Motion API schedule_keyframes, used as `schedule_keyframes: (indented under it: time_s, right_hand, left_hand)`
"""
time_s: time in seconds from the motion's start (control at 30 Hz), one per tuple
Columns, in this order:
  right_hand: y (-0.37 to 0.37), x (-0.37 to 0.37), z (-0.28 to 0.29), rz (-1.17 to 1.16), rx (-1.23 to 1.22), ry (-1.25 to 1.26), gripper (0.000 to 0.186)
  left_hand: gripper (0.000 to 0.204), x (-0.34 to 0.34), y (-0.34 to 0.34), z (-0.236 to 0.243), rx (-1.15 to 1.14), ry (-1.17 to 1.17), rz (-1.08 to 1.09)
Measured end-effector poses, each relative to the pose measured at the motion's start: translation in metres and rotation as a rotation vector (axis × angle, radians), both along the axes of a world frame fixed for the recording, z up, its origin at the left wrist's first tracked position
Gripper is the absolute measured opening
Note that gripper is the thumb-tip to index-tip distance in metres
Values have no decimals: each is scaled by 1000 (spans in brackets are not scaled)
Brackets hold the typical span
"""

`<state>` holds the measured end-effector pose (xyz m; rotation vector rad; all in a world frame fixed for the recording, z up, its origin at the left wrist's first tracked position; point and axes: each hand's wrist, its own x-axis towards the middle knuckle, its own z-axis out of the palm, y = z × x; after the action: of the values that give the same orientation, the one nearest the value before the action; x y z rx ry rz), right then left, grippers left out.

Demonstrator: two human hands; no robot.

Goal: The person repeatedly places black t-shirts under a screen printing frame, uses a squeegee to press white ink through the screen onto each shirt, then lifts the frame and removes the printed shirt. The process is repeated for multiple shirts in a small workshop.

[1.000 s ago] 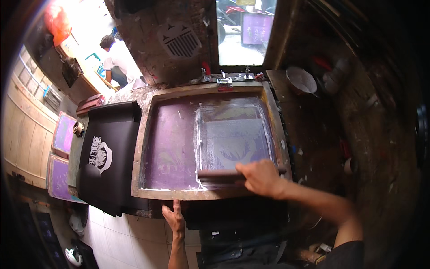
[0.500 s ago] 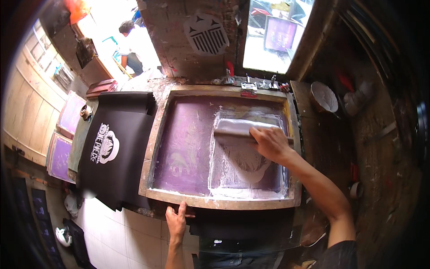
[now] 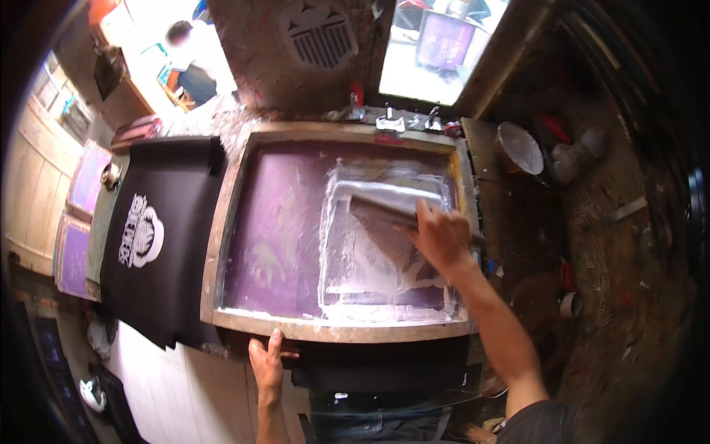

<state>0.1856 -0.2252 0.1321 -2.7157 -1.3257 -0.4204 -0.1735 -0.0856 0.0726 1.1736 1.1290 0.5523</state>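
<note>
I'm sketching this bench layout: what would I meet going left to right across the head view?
Purple panels → black sheets → large screen → bowl → roll. The left hand and right hand fall within the screen's span, so I leave them out.

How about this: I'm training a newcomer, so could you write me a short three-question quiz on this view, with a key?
1. Multiple choice: What does the person's right hand grip?
A) A white bowl
B) A dark squeegee
C) A roll of tape

2. True or false: The black pieces with white print lie to the left of the wooden frame.

3. Fill in "near" or "far": The left hand is at the frame's ____ edge, as seen from the person.

Key: 1. B; 2. True; 3. near.
</note>
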Motion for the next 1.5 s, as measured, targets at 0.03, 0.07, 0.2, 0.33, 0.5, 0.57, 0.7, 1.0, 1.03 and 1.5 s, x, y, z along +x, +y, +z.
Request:
schedule_keyframes:
  time_s: [0.03,0.07,0.2,0.33,0.5,0.57,0.7,1.0,1.03,1.5]
  right_hand:
    - [-10,-24,-4,-30,13,-13,45]
    - [-19,-48,-1,-58,34,-31,47]
    - [-51,-112,12,-79,-72,83,43]
    - [-62,-107,20,201,-171,298,56]
    - [-31,-14,13,333,-360,892,70]
    - [-26,7,7,368,-318,1068,71]
    - [2,9,49,298,-331,720,63]
    - [-17,-58,-9,346,-45,-31,15]
    - [-31,-76,4,355,-51,52,18]
    - [87,109,26,287,83,64,30]
  left_hand:
    - [42,-4,-1,2,-4,27,2]
    - [42,-7,-1,-1,-29,23,10]
    - [44,-6,-2,0,25,38,16]
    - [45,-6,1,-9,52,46,4]
    - [47,-2,6,-8,53,7,-26]
    - [46,2,1,1,11,-24,-34]
    - [47,-2,2,-12,40,-12,22]
    - [47,-11,2,-9,33,25,23]
    - [47,-7,2,-4,18,0,1]
    - [44,-3,4,-10,11,-1,33]
